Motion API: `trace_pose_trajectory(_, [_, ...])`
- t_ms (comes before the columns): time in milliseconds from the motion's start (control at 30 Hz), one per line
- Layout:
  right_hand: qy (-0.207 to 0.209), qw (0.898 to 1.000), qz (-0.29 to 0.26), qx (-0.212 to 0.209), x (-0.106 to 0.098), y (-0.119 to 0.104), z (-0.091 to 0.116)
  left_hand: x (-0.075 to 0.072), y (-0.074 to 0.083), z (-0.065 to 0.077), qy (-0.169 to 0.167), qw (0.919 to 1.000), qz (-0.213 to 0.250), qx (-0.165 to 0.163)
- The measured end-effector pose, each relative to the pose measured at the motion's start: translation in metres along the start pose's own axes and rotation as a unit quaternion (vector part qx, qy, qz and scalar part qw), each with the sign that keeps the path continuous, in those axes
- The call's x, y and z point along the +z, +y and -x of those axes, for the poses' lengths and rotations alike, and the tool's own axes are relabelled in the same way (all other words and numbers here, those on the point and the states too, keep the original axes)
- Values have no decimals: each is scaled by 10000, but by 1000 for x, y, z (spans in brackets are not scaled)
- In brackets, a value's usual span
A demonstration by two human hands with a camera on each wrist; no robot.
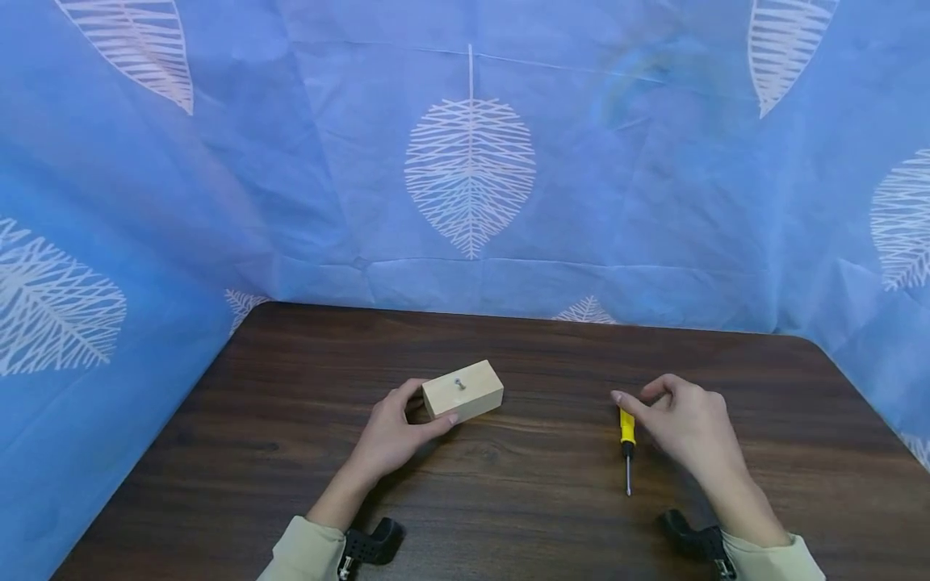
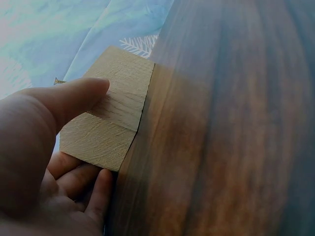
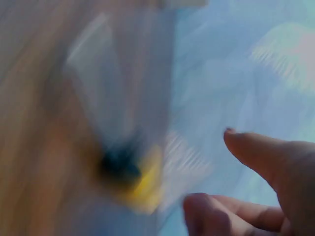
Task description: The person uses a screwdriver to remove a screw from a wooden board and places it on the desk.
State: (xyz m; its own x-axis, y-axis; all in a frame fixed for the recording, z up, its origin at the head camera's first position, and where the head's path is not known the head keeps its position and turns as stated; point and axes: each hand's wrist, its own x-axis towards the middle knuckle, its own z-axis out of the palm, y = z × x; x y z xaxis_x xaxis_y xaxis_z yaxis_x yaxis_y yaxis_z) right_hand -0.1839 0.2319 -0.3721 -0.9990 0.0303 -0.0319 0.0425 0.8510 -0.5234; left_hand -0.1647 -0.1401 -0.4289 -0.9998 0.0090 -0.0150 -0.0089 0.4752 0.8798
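My left hand point(image 1: 393, 432) holds a pale wooden block point(image 1: 468, 397) by its left end, the thumb on the near long side. From the block's top face stands a small metal screw point(image 1: 459, 384). In the left wrist view the thumb point(image 2: 83, 96) presses one face and the other fingers curl at the block's end. To the right is a screwdriver point(image 1: 628, 432) with a yellow and black handle, its metal shaft toward me. My right hand point(image 1: 686, 424) is just beside the handle's far end. In the right wrist view its thumb and fingers are spread apart, and the screwdriver point(image 3: 147, 187) is blurred.
Both hands work over a dark wood-grain table point(image 1: 523, 492) with rounded far corners. Blue fabric point(image 1: 327, 161) printed with white leaves hangs behind and beside it. Each wrist carries a black camera mount point(image 1: 378, 542).
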Motion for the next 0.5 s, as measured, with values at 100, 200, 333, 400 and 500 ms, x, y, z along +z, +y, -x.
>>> trace_pose_trajectory(100, [649,9943,-97,-843,8,-39,7,-4,1,-3,7,10000,-19,36])
trace_pose_trajectory(200, [806,9763,-465,-1956,30,-82,6,-7,0,-4,44,10000,-42,72])
trace_pose_trajectory(333, [249,9527,-988,-2864,65,-120,-2,-6,-2,-1,-12,10000,21,39])
trace_pose_trajectory(400, [-13,9484,-1157,-2953,79,-129,-4,-4,-3,0,-77,10000,48,38])
trace_pose_trajectory(500, [-24,9457,-1273,-2990,93,-134,-6,-2,-3,-1,-116,9998,68,110])
